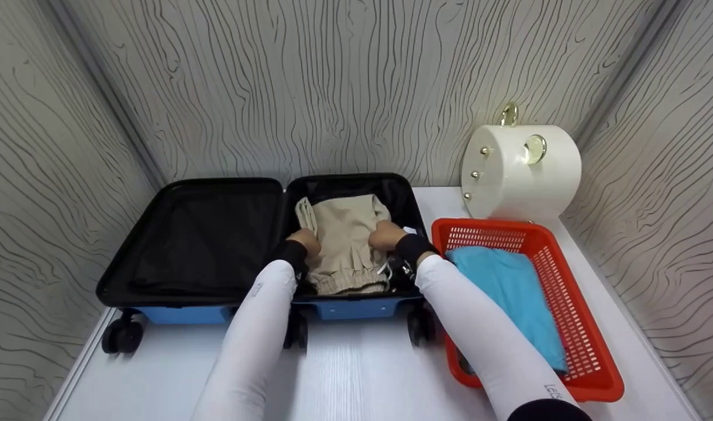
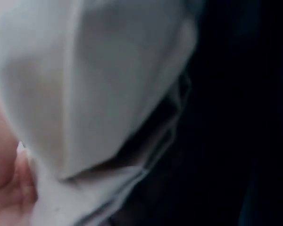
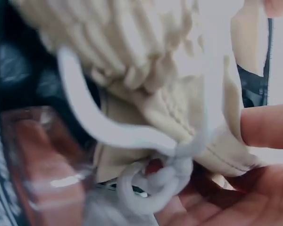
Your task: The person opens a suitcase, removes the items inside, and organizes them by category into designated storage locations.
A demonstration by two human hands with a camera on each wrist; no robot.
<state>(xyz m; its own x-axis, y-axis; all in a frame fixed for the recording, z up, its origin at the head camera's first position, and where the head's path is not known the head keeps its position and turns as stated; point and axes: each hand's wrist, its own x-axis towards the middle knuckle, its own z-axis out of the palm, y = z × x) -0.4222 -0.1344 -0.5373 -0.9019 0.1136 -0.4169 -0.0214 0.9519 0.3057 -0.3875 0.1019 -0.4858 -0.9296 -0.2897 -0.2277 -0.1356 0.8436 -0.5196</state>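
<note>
Beige trousers [image 1: 347, 245] lie folded in right half of open suitcase [image 1: 198, 234] on bench [image 1: 356, 374]. Left hand [image 1: 305, 241] and right hand [image 1: 385, 235] rest on trousers sides; whether fingers curl round cloth, cannot tell. Red basket [image 1: 572, 327] beside.

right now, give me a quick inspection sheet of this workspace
surface: white table, bare in front of the case
job's things: beige trousers folded in the right half of the open suitcase; drawstring loose at the waistband
clutter: red basket with a blue garment; white round case behind it
grippers: left hand and right hand hold the trousers' sides
cables: nothing seen
surroundings: grey wavy-lined walls
</note>
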